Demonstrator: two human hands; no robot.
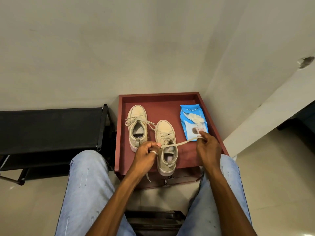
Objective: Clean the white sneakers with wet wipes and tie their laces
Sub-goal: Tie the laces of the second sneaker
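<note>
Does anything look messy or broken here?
Yes. The laces of the farther white canvas sneaker lie untied, one trailing to the nearer sneaker. The pale wall on the right has a dark chipped patch.

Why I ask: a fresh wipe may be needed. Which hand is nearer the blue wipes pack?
Right. The right hand pinches the lace at the near edge of the wipes pack; the left hand pinches the lace over the nearer sneaker, farther left of the pack.

I'm seeing matt, cloth-like uppers on the sneakers, a flat woven lace, glossy plastic film on the wipes pack, smooth wood on the table, and matt fabric on the rack shelf.
</note>
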